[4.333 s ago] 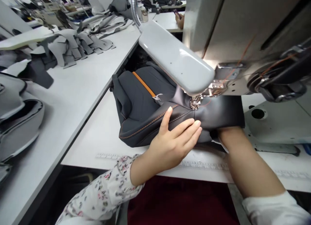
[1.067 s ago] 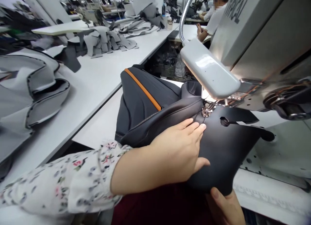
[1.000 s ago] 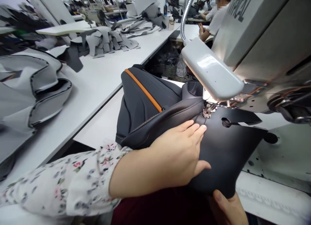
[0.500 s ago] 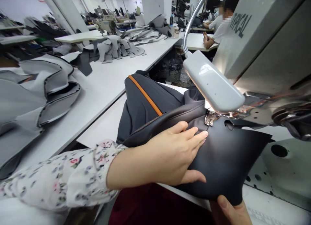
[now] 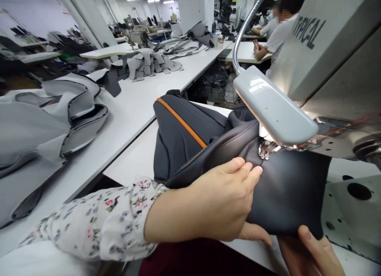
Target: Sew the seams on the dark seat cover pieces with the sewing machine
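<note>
A black leather seat cover (image 5: pixel 287 192) with an orange stripe and a stitched seam lies bunched under the presser foot (image 5: pixel 264 151) of a sewing machine (image 5: pixel 333 81). My left hand (image 5: pixel 226 200) rests on the cover, just in front of the foot, its fingers flat and side by side. Its thumb points away from them, near the cover's front edge. At the lower right corner, my right hand (image 5: pixel 312 252) pinches that edge, thumb on top and fingers underneath, partly hidden. The needle tip cannot be made out behind the lamp and foot.
A grey lamp (image 5: pixel 275 105) on a bendable metal neck hangs close over the sewing spot. Grey padded pieces (image 5: pixel 41 137) lie on the white table (image 5: pixel 131 97) at left, with cut grey strips (image 5: pixel 151 63) farther back. A person (image 5: pixel 276 33) sits beyond the machine.
The view has swung slightly left, so most things appear farther right. The fingers of my left hand are more bent, and its thumb has come down to the front edge. My right hand still pinches the corner.
</note>
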Available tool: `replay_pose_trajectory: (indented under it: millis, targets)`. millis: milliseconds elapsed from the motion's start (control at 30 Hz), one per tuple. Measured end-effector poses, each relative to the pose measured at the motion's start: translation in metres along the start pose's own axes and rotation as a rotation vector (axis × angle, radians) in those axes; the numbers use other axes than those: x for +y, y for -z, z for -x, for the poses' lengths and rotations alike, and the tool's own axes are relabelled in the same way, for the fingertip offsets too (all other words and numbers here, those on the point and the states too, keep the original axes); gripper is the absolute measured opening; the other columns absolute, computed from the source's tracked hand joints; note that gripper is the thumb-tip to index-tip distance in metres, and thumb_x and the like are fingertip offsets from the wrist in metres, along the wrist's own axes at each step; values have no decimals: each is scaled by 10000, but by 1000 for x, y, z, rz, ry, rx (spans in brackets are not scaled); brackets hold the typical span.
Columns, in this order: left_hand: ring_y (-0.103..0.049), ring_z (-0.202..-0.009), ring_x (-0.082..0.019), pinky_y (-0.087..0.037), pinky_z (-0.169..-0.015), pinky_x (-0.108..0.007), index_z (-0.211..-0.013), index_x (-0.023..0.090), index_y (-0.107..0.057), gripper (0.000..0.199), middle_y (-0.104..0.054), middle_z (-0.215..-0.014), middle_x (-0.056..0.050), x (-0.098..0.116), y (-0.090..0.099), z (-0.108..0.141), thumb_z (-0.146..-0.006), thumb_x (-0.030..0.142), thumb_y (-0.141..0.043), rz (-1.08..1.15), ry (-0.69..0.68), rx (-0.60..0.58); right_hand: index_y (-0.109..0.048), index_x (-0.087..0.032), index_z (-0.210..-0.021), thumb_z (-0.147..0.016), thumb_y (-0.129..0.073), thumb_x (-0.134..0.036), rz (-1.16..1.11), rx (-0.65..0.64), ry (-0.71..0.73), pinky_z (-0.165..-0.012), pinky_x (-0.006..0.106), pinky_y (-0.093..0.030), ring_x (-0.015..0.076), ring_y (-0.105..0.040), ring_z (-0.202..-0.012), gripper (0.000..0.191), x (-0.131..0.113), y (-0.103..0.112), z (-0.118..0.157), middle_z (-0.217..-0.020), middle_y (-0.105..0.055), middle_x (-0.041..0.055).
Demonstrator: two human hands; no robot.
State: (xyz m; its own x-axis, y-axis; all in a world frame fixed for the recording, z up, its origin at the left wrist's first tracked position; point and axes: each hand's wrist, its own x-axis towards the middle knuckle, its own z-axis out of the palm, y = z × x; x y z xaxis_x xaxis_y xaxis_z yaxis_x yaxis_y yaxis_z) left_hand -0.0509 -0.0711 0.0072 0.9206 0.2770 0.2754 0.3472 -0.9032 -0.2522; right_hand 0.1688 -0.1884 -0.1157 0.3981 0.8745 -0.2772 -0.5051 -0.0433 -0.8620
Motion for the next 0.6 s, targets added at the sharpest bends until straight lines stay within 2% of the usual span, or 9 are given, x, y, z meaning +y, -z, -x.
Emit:
replay_pose_trajectory:
  millis: [100, 167, 267, 333, 400, 600]
  targets:
    - [-642, -1252, -330, -403, -1120, -428, -1179, 56, -781, 911, -649, -1434, -236, 2, 1, 0, -1009, 809, -297, -29, -2, -14, -667, -346, -1412, -851, -759, -355, -26, 61, 13, -1178, 588, -493, 360, -667, -1293, 568, -8, -7, -7, -1338, -728, 95]
    - [-615, -1302, -355, -379, -1164, -458, -1274, 26, -741, 904, -607, -1483, -253, 5, 3, 0, -983, 810, -399, -53, -6, -56, -668, -352, -1409, -877, -744, -358, -33, 97, 30, -1202, 566, -475, 342, -662, -1305, 537, -11, -6, -14, -1377, -709, 84]
    - [-580, -1374, -363, -392, -1182, -485, -1396, 13, -666, 724, -563, -1538, -242, 9, 7, -1, -990, 602, -548, -95, -16, -131, -682, -322, -1392, -900, -720, -360, -20, 133, 43, -1226, 574, -445, 335, -624, -1357, 495, -16, -9, -26, -1422, -683, 86]
    - [-587, -1385, -344, -421, -1177, -489, -1430, 23, -643, 586, -570, -1542, -214, 11, 10, -1, -995, 399, -525, -139, -23, -146, -706, -300, -1356, -865, -743, -344, -37, 174, 34, -1218, 576, -454, 340, -591, -1394, 494, -19, -12, -34, -1439, -672, 84]
    - [-599, -1383, -325, -437, -1181, -488, -1447, 25, -627, 544, -581, -1537, -192, 12, 10, -1, -983, 265, -477, -180, -22, -136, -728, -288, -1312, -820, -768, -319, -60, 193, 22, -1203, 571, -474, 344, -562, -1422, 495, -21, -14, -42, -1449, -666, 78]
    - [-664, -1289, -316, -471, -1158, -499, -1367, 28, -691, 465, -659, -1443, -200, 8, 6, -10, -992, 198, -476, -200, -68, -91, -755, -284, -1240, -833, -767, -364, -80, 139, 25, -1183, 556, -495, 326, -532, -1450, 415, -25, -13, -63, -1424, -683, 72]
